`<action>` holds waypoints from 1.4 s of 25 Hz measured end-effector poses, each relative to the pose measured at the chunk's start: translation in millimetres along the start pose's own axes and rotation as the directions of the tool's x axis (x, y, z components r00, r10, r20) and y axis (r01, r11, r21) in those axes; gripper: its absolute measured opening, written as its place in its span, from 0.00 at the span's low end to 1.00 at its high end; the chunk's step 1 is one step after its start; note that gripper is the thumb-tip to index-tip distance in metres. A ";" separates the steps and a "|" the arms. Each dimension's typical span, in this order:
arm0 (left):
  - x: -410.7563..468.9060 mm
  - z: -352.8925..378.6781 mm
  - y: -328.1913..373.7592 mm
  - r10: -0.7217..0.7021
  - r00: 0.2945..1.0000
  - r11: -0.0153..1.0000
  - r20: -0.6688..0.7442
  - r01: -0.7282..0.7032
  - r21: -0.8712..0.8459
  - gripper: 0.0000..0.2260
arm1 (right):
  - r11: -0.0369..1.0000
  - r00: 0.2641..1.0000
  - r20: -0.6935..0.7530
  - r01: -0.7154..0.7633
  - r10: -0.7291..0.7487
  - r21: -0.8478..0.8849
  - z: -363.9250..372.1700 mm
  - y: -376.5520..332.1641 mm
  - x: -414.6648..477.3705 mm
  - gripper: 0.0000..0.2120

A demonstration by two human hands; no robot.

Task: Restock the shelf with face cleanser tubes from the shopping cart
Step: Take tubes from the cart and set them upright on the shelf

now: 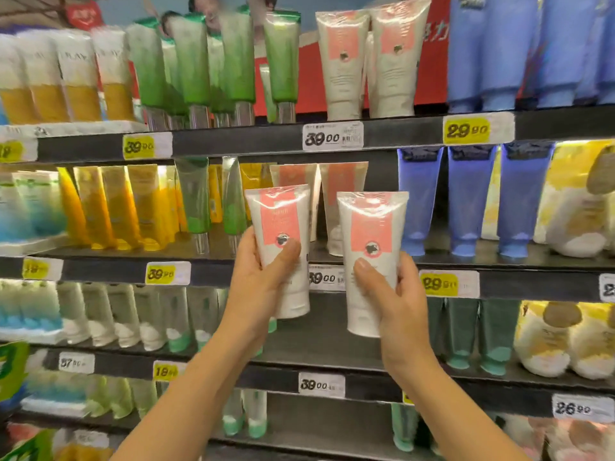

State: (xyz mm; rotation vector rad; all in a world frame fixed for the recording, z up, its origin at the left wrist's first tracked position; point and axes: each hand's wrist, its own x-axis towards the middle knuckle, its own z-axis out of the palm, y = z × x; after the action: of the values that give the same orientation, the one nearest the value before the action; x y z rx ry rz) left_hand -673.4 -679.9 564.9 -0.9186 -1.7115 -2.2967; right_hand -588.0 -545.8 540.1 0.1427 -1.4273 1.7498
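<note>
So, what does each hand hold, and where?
Left hand: a pink-labelled tube, by its lower half. Right hand: a second tube, also lower half.

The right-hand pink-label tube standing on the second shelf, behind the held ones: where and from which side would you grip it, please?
The pink-label tube stands cap down, its wide flat end up. I would pinch the upper body front to back, coming from the front and slightly right: its twin sits close on the left, while a gap separates it from the blue tube.
</note>
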 end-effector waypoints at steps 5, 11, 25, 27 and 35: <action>50.3 -4.3 -7.0 0.140 0.987 0.989 0.076 -0.143 0.039 0.22 | 0.971 0.990 0.028 0.143 -0.141 -0.190 17.5 5.3 43.9 0.20; 84.0 -5.9 -24.0 0.152 0.987 0.984 0.049 -0.156 0.088 0.23 | 0.924 0.984 0.099 0.172 -0.146 -0.341 18.9 11.2 84.5 0.19; 89.5 -0.4 -35.4 0.102 0.987 0.946 0.120 -0.133 0.294 0.36 | 0.865 0.988 0.153 0.066 0.013 -0.498 12.6 37.3 96.3 0.27; 93.3 0.7 -36.1 0.093 0.987 0.948 0.129 -0.127 0.290 0.35 | 0.855 0.987 0.158 0.048 0.040 -0.516 10.4 37.9 100.4 0.31; 106.7 3.6 -43.7 0.061 0.991 0.965 0.118 -0.088 0.246 0.31 | 0.830 0.978 0.168 -0.006 0.120 -0.558 9.9 34.8 109.1 0.34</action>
State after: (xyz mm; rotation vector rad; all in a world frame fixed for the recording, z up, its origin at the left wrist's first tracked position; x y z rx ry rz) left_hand -777.5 -635.4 587.1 -1.0524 -1.9201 -1.9580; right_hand -683.9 -495.9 579.1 -0.0493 -2.0532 1.3237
